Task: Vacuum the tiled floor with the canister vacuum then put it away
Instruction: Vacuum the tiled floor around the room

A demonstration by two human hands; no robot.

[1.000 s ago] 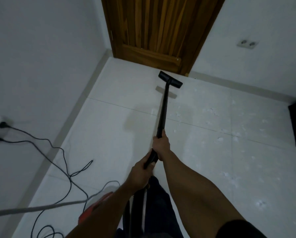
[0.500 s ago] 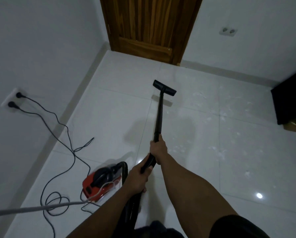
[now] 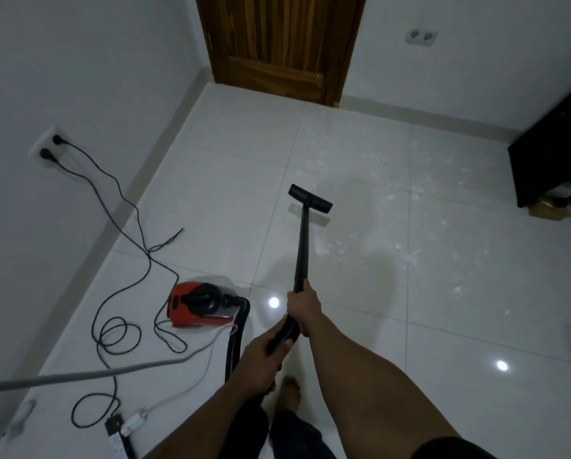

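Note:
Both hands hold the black vacuum wand [image 3: 302, 246]. My right hand [image 3: 305, 304] grips it higher up the tube, and my left hand [image 3: 261, 357] grips the handle end where the black hose [image 3: 236, 339] joins. The flat floor nozzle [image 3: 310, 198] rests on the white tiled floor [image 3: 231, 207] ahead of me. White crumbs and dust [image 3: 410, 253] are scattered over the tiles to the right of the nozzle. The red and black canister [image 3: 198, 304] sits on the floor to my left, joined to the hose.
Black cables [image 3: 125, 233] run from a wall socket [image 3: 47, 147] and loop across the floor to a power strip [image 3: 118, 429] at lower left. A grey cord [image 3: 79, 376] crosses the foreground. A wooden door [image 3: 284, 44] stands ahead, dark furniture [image 3: 555, 140] at right. My bare foot [image 3: 290, 392] is below the hands.
The nozzle has been pulled back from the door toward me across the tiles. The view has backed away, so the canister, cable loops and power strip have come into sight.

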